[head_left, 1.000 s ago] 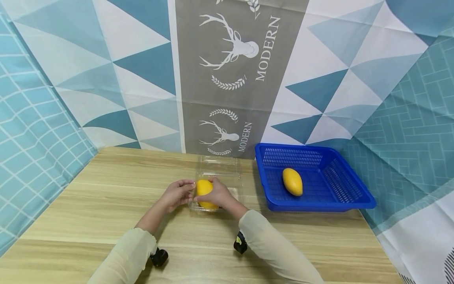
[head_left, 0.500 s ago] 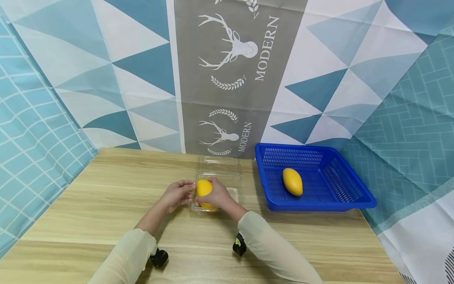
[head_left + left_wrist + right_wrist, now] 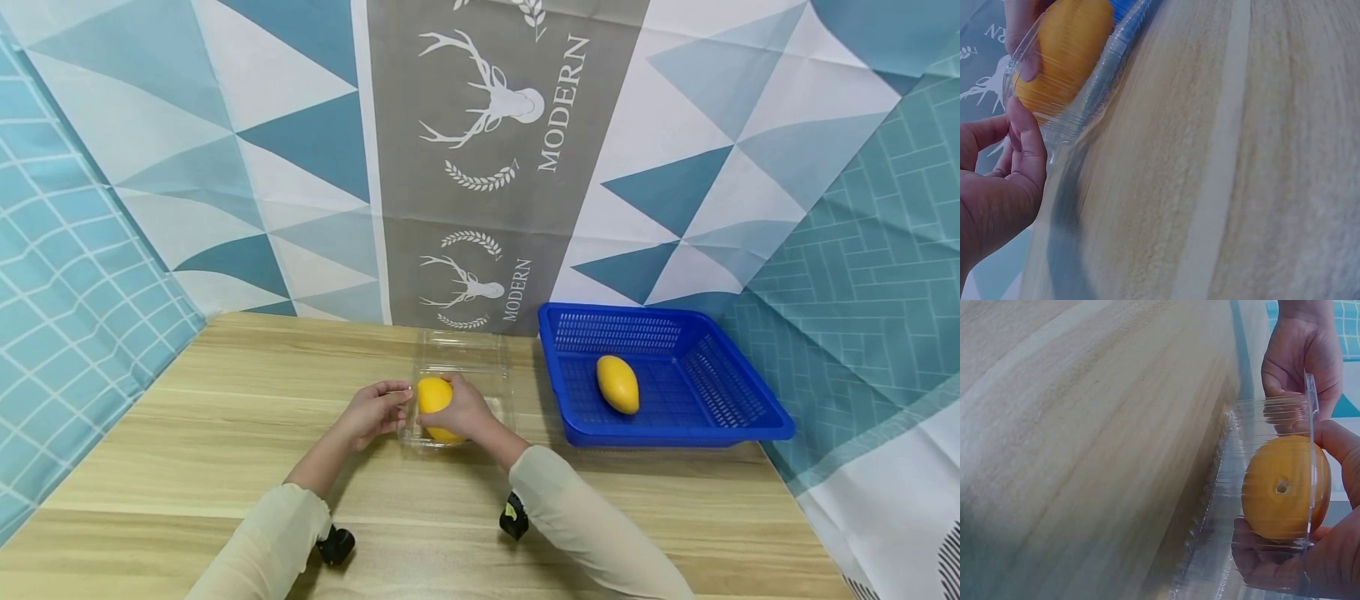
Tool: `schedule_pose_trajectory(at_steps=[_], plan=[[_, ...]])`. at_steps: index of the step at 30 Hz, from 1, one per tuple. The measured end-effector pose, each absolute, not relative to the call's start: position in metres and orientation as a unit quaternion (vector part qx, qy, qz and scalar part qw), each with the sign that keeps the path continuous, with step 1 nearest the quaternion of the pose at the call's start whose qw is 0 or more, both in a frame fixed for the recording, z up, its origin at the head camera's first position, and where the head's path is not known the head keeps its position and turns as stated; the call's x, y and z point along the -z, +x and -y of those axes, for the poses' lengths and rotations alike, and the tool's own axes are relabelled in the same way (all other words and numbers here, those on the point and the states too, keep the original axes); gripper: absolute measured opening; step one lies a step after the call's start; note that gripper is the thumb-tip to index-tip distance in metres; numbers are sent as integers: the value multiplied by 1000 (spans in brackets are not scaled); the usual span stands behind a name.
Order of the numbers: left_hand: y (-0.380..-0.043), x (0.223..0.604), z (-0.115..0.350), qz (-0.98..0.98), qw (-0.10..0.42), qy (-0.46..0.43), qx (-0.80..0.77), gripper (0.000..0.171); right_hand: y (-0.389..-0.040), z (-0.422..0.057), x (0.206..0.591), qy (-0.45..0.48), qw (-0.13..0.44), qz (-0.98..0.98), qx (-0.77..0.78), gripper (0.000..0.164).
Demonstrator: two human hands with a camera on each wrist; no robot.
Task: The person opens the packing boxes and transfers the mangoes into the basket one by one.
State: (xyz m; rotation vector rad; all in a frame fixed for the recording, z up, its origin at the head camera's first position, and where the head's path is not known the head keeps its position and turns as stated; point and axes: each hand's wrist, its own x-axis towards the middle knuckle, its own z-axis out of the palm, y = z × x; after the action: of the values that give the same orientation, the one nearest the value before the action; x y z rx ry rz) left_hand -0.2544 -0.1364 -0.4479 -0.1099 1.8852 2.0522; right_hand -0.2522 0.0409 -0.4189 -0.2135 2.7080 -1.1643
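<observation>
A yellow mango (image 3: 435, 396) is inside the left part of a clear plastic clamshell box (image 3: 495, 408). My right hand (image 3: 467, 410) grips this mango, thumb and fingers around its sides. In the right wrist view the mango's stem end (image 3: 1282, 485) shows through the ribbed box wall, with the fingers of my right hand (image 3: 1329, 550) inside that wall. My left hand (image 3: 375, 412) pinches the box's left rim, its fingertips (image 3: 1022, 115) right at the clear edge. The hinged lid (image 3: 462, 350) is folded back toward the wall.
To the right stands a blue plastic basket (image 3: 675, 435) with a second mango (image 3: 618, 384) in it. Everything sits on a wood-grain table (image 3: 247, 400). A patterned cloth backdrop (image 3: 465, 192) rises along the table's back edge.
The gripped mango has shifted very slightly up and right within the box, and my right forearm has moved a little to the right. My left hand and the basket stay put.
</observation>
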Motion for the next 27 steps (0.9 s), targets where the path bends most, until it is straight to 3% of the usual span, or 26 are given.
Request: schedule_pose_trajectory(at_steps=[27], plan=[[-255, 449, 137, -669, 176, -27, -721, 46, -247, -56, 401, -86, 70, -917, 384, 86]])
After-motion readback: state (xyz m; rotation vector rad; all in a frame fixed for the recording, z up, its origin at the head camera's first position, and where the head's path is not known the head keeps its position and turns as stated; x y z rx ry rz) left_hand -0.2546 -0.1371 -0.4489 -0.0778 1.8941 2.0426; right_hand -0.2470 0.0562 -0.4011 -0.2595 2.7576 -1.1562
